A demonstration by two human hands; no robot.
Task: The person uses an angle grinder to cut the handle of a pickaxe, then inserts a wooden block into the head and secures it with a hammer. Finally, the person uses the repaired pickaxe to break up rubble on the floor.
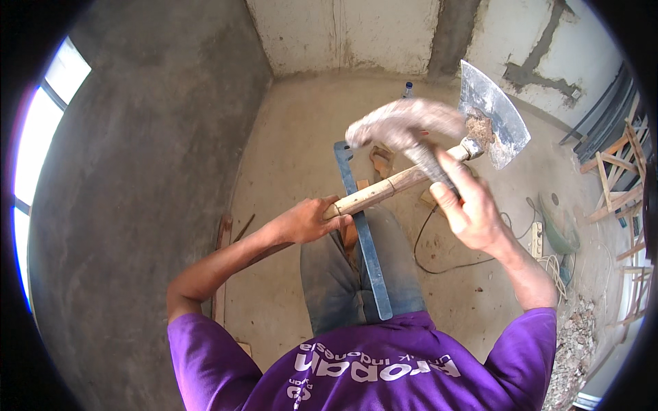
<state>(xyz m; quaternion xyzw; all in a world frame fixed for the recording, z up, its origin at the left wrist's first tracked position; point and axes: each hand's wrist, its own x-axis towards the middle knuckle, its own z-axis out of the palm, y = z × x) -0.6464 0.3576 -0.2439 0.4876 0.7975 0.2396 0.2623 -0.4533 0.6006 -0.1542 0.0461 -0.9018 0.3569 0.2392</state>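
My left hand [312,219] is wrapped round the pale wooden handle [384,190] of a hoe, held above my lap and slanting up to the right. Its wide grey metal blade [504,113] is at the far end, with a brown crust around the socket. In my right hand [471,209] is a claw hammer [411,123], gripped by its dark handle; the head is smeared by motion above the hoe handle. A long flat blue metal bar [373,267], notched at its far end, lies across my lap beneath the hoe.
A grey wall [137,171] rises close on the left. At the right are a power strip [537,238], a cable [445,272], a green container [558,222], wooden frames [613,168] and rubble [574,346]. A blue-capped bottle [408,89] stands near the back wall.
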